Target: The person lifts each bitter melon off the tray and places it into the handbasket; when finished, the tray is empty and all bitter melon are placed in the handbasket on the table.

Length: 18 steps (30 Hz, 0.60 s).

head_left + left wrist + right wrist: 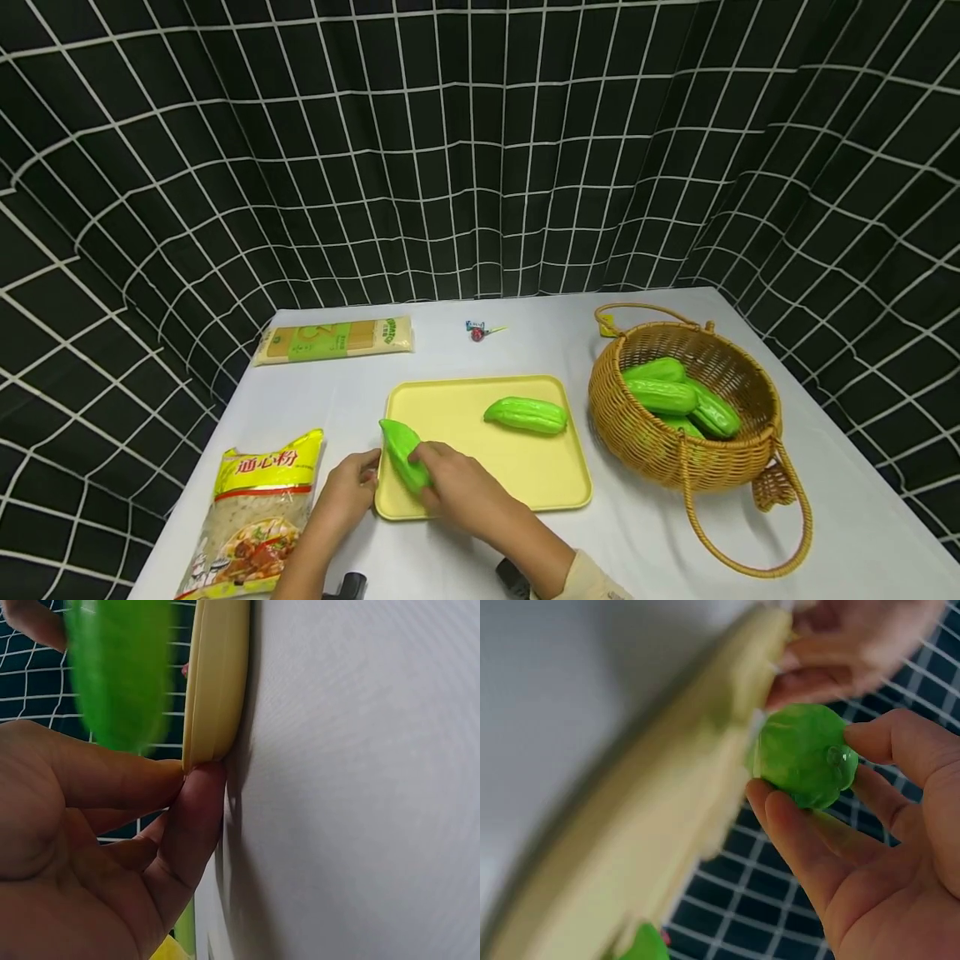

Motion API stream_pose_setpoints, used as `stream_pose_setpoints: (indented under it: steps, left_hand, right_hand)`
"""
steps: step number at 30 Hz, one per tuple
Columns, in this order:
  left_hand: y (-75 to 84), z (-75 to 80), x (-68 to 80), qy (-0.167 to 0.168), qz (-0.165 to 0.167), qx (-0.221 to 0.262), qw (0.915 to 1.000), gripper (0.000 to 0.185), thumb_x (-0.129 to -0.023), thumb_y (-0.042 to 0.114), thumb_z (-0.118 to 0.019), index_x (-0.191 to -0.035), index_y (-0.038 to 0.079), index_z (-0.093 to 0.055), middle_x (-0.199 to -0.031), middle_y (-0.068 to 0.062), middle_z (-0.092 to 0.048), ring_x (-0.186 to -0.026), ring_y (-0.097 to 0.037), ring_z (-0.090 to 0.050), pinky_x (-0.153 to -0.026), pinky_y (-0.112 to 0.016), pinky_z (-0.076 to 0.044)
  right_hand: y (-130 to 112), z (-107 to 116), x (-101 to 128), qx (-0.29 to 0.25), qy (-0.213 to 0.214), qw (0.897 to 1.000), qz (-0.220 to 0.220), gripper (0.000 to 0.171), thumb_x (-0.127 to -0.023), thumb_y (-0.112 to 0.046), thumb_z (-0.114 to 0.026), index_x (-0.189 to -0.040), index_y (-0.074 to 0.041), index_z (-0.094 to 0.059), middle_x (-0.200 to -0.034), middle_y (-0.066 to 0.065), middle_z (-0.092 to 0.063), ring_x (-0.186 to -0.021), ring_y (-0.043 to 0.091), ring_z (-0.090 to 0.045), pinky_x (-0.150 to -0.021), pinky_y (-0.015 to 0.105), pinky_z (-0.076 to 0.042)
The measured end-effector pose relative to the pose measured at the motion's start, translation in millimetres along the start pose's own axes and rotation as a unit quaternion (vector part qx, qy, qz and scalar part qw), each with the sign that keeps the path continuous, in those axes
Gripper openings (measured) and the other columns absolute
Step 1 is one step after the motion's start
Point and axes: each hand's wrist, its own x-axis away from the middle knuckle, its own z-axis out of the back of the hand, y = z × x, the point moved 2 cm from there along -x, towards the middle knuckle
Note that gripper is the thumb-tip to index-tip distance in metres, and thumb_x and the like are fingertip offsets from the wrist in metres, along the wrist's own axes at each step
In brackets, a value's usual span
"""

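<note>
Right hand (457, 483), head view: fingers curled around a green gourd (403, 452) at the near-left corner of the yellow tray (525, 483). Gourd's long axis runs diagonally, pointed tip toward the far left, just over the tray's left rim; the other end is hidden under the fingers. Left hand (348, 487) sits against the tray's left edge, fingertips at the rim. A second gourd (525, 414) lies across the tray's far half, long axis roughly left to right, well apart from the held one; bare tray between them. White table (645, 542): pasta bag (258, 521) near the left hand, noodle packet (333, 339) and a lollipop (477, 332) at the far side, wicker basket (686, 417) with more gourds beside the tray on the right, a clear strip between.

Left wrist view: left hand (90, 855) has thumb and finger pinching the tray (214, 682) rim at its corner. Blurred gourd (120, 667) above the rim; contact with the tray cannot be judged.

Right wrist view: right hand (877, 847) holds the gourd (802, 754) end-on between thumb and fingers, loosely closed, beside the blurred tray (667, 795) edge.
</note>
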Motion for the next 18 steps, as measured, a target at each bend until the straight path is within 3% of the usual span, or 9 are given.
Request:
stream_pose_setpoints:
  steps: [5, 8, 13, 15, 18]
  left_hand:
    - [-3.4, -0.4, -0.8, -0.003, 0.006, 0.003, 1.0, 0.043, -0.088, -0.006, -0.056, -0.131, -0.011, -0.053, -0.126, -0.026, -0.06, -0.107, -0.036, -0.062, -0.082, -0.042, -0.054]
    - [-4.3, -1.2, -0.8, -0.004, 0.006, 0.013, 0.9999, 0.043, -0.088, -0.006, -0.055, -0.131, -0.012, -0.053, -0.126, -0.026, -0.06, -0.107, -0.036, -0.062, -0.081, -0.041, -0.054]
    - [-2.7, -1.5, -0.7, -0.004, 0.004, 0.009, 0.9999, 0.043, -0.088, -0.006, -0.055, -0.131, -0.012, -0.052, -0.125, -0.026, -0.06, -0.107, -0.036, -0.062, -0.085, -0.044, -0.053]
    - [-2.0, -1.5, -1.0, -0.006, 0.005, 0.007, 0.9999, 0.044, -0.088, -0.006, -0.056, -0.131, -0.012, -0.052, -0.125, -0.026, -0.06, -0.107, -0.035, -0.062, -0.083, -0.043, -0.054]
    - [-1.6, -1.4, -1.4, -0.006, 0.009, -0.001, 0.9999, 0.044, -0.088, -0.006, -0.057, -0.131, -0.011, -0.052, -0.125, -0.025, -0.06, -0.104, -0.033, -0.062, -0.079, -0.039, -0.054]
  right_hand:
    - [7.5, 37.6, 14.0, -0.018, 0.082, 0.996, 0.0, 0.038, -0.085, -0.009, -0.069, -0.121, -0.012, -0.058, -0.124, 0.005, -0.062, -0.104, 0.015, -0.063, -0.085, 0.03, -0.055]
    - [20.0, 63.7, 28.9, -0.004, 0.157, 0.987, -0.02, 0.043, -0.083, -0.009, -0.071, -0.124, -0.013, -0.058, -0.132, 0.008, -0.059, -0.106, 0.021, -0.064, -0.085, 0.033, -0.056]
    - [50.4, 103.8, 59.8, 0.034, 0.284, 0.955, -0.076, 0.047, -0.08, -0.004, -0.072, -0.125, -0.009, -0.058, -0.138, 0.018, -0.054, -0.083, 0.027, -0.066, -0.065, 0.035, -0.056]
    - [63.8, 116.9, 72.7, 0.047, 0.328, 0.938, -0.101, 0.046, -0.08, -0.003, -0.072, -0.125, -0.008, -0.059, -0.138, 0.02, -0.054, -0.087, 0.034, -0.066, -0.065, 0.042, -0.055]
    - [83.2, 131.2, 90.3, 0.063, 0.371, 0.916, -0.141, 0.045, -0.081, -0.001, -0.068, -0.125, -0.006, -0.059, -0.138, 0.022, -0.052, -0.113, 0.042, -0.058, -0.08, 0.056, -0.051]
